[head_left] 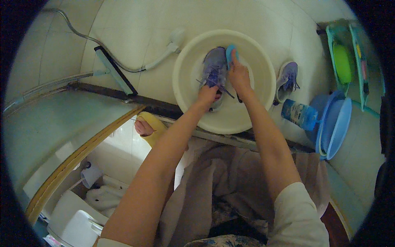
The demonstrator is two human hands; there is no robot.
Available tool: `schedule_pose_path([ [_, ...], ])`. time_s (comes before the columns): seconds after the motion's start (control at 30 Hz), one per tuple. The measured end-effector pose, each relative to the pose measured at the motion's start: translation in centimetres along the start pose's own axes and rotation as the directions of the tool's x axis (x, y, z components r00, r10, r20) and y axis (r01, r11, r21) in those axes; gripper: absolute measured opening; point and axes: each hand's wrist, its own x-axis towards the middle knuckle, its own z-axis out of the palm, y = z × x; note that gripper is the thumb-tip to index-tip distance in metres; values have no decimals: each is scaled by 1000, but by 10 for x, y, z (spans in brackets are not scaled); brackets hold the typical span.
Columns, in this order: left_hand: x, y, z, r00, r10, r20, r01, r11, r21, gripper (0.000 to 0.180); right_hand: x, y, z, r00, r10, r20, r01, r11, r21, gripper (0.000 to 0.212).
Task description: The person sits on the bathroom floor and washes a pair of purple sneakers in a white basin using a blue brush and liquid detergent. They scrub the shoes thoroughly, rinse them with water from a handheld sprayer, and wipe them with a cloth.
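A purple-grey sneaker (214, 61) with purple laces lies in a round cream basin (179, 78), its toe pointing away from me. My left hand (208, 97) is closed on the shoe around its ankle opening, fingers partly inside. Against the right side of the toe, my right hand (239, 79) presses a light blue brush (230, 55), gripping it with the index finger stretched along its back. The brush's underside is hidden. Loose laces hang between my hands. A matching sneaker (289, 72) rests on the floor right of the basin.
A blue bottle (297, 113) and stacked blue basins (341, 127) stand at the right. Behind them hangs a green rack (331, 41). Left of the cream basin lie a white shower head (177, 36) with its hose and a squeegee (115, 70). A dark threshold (160, 108) crosses near me.
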Motion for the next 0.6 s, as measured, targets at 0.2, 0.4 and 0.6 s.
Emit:
schedule_pose_path([
  [0.2,16,-14,-4,968,243,-58,-166,797,581,30,-2,-5,-24,968,-102,231,152,965,-212,71],
  [0.4,2,-7,9,958,287,-32,-181,684,707,30,-12,-2,-12,923,-153,354,256,929,-266,70],
  [0.6,6,-20,14,926,378,13,-286,678,677,29,-13,8,-5,932,-163,325,240,947,-214,77],
])
